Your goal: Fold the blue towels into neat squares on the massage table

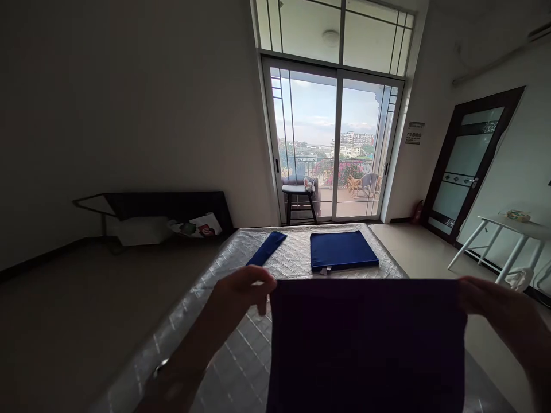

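A dark purple cloth (368, 344) hangs stretched between my hands, its upper edge level and taut. My left hand (247, 287) pinches the upper left corner, and my right hand (488, 295) grips the upper right one. The lower part of the cloth runs out of view. Beyond it, on the quilted silvery mattress (241, 338), lie a folded blue cloth (343, 250) with a small white label at its near edge and a narrow folded blue strip of cloth (267, 248) to the left.
A black bench-like frame (167, 203) with a printed cushion (198, 226) stands by the left wall. A stool (300, 192) is in front of the sliding glass door (338, 143). At right are a white table (520, 226) and a dark-framed door (467, 172).
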`<state>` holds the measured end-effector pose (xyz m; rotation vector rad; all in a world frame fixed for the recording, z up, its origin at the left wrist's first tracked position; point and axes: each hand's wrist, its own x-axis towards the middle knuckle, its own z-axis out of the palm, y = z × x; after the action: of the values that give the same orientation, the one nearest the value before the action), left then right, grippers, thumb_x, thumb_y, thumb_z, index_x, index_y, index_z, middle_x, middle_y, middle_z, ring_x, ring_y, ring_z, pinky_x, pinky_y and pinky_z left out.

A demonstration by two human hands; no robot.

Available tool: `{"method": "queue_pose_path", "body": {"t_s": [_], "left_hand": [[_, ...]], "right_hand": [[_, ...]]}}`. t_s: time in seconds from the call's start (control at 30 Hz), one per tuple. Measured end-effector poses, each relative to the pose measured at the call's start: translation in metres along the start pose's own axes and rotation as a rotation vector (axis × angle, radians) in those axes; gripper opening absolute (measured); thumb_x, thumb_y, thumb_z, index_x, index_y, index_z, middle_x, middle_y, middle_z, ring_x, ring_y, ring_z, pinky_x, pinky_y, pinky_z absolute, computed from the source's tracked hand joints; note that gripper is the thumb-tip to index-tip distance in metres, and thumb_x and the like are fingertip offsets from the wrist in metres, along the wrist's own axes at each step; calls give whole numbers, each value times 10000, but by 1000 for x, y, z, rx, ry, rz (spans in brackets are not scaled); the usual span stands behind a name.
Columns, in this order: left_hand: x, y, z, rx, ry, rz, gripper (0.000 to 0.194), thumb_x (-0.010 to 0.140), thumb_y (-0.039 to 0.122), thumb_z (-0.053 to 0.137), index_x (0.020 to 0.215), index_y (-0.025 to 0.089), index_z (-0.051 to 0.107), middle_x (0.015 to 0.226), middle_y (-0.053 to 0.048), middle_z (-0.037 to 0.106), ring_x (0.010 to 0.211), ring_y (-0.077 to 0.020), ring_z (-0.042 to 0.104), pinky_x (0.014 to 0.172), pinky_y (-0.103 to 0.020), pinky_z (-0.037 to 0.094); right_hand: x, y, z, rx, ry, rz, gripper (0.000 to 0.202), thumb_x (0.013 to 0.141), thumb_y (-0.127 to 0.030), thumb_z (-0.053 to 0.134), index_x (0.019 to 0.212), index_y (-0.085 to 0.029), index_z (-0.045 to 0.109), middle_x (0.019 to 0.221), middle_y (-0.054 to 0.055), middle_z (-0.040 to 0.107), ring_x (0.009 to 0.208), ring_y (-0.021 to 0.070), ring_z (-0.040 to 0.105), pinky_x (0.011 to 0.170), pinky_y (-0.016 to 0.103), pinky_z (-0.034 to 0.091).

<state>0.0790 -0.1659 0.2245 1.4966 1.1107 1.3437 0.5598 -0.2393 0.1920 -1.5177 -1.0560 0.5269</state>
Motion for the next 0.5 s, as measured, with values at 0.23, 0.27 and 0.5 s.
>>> {"method": "queue_pose_path", "body": {"t_s": [0.23,0.27,0.5], "left_hand": [[169,8,33,-285,104,81,201,666,199,785,794,146,639,781,-4,654,689,-135,698,768,-306,601],[191,16,37,-299,143,106,165,704,169,743,816,150,623,785,5,641,702,-132,705,810,-326,598],[269,-6,57,-278,383,234,102,839,221,632,898,170,566,836,4,648,706,-120,711,853,-357,589]], "right_hand": [[139,-94,117,399,-54,-70,120,783,-195,794,863,-138,726,712,20,755,761,163,754,857,314,634],[159,-106,128,422,-24,-88,47,819,-162,749,845,-142,717,691,7,745,744,145,747,872,303,626],[237,-105,172,482,9,-134,24,844,-154,709,850,-142,690,727,1,743,754,111,722,880,274,603]]}}
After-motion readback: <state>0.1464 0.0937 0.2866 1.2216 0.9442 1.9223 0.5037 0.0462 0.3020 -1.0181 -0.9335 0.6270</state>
